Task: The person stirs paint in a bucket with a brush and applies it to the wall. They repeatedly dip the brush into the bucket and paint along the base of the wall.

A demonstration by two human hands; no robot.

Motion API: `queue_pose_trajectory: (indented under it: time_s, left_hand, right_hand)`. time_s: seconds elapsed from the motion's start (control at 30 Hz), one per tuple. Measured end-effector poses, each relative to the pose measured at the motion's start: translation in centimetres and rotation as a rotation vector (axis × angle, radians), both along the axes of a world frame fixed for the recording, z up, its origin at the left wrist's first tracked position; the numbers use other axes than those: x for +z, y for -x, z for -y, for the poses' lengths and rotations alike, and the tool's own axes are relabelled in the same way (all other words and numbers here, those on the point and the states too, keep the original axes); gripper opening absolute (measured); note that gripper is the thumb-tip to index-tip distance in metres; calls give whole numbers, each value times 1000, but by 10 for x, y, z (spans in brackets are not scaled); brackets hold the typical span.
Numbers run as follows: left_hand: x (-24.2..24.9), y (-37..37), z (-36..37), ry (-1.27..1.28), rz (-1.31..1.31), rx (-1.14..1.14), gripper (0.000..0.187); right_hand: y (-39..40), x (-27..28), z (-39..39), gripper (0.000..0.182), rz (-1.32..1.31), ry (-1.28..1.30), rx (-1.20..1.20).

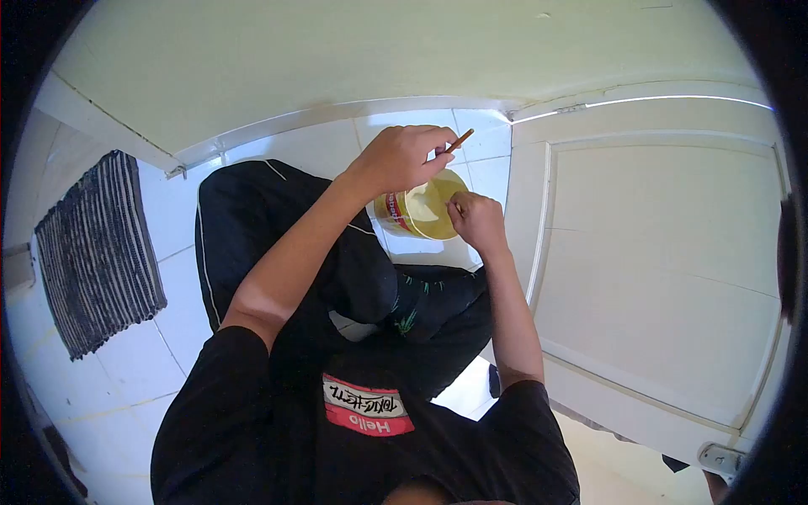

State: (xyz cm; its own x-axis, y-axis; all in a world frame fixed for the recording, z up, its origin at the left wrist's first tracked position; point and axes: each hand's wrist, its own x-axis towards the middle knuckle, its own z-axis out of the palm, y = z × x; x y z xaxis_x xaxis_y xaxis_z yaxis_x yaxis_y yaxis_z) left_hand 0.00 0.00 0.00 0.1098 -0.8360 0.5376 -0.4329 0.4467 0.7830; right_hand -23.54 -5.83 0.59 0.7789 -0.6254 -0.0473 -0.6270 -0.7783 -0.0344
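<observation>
Just above a yellowish bucket (393,215) with a red label, my left hand (406,157) is closed on a thin brown stick (460,140), which slants up to the right. My right hand (477,220) is closed at the bucket's right rim, its fingers over the opening. What those fingers hold, if anything, is too small to make out. The bucket stands on the tiled floor in front of my crossed legs, and its inside looks pale yellow.
A white panelled door (656,278) stands close on the right. A pale wall (337,50) runs behind the bucket. On the left a striped dark mat (101,252) lies on white tiles (172,337). My socked foot (417,303) is near the bucket.
</observation>
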Motion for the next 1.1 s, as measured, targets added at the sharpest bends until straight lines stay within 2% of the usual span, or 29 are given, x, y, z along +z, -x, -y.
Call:
queue_pose_trajectory:
  time_s: [0.07, 0.27, 0.37, 0.4, 0.7, 1.1]
  left_hand:
    - [-1, 0, -2, -5, 0, 3, 17]
    - [5, 3, -2, -72, -2, 17, 14]
    - [4, 4, 0, -35, 4, 31, 14]
    - [2, 4, 0, -32, -3, 23, 15]
    - [0, 1, 1, -12, 13, -3, 16]
    - [-1, 0, 1, -8, -1, 3, 15]
  right_hand:
    - [-5, -2, 0, 14, 79, 62, 23]
    - [-6, -20, 5, 16, 44, 130, 39]
    - [-4, -27, -3, 14, 66, 5, 84]
    - [-5, -26, -6, 15, -49, -3, 71]
    - [-3, -4, -17, 14, -120, -176, 142]
    - [-2, 8, -25, 8, -252, -255, 120]
